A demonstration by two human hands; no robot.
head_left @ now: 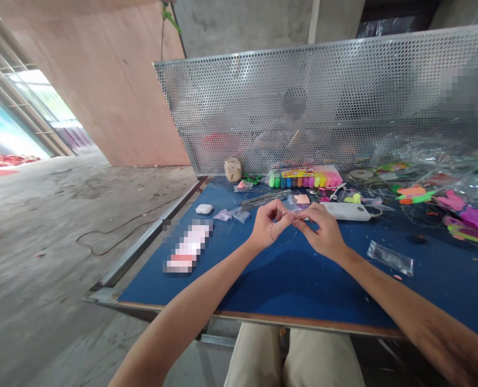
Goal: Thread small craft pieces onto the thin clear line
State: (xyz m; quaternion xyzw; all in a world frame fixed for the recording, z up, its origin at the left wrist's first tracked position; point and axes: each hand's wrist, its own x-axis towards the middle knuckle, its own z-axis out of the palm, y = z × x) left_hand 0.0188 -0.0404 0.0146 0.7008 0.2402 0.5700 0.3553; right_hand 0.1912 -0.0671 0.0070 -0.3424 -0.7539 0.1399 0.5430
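Note:
My left hand [271,221] and my right hand [318,228] meet fingertip to fingertip above the blue table [279,279]. Fine clear thread or wire [286,232] loops out from the fingers of my left hand, which are pinched on it. The fingers of my right hand are also pressed together, on something too small to make out. Just behind the right hand lies a white power strip [345,211]. A small bag with a peach-coloured piece [302,199] lies beyond the fingertips.
Farther back are a pack of coloured clay [307,178], thin metal rods [265,199] and a perforated metal screen [239,107]. A white case [204,208] lies left; a clear packet [390,258] and colourful foam pieces [475,219] lie right.

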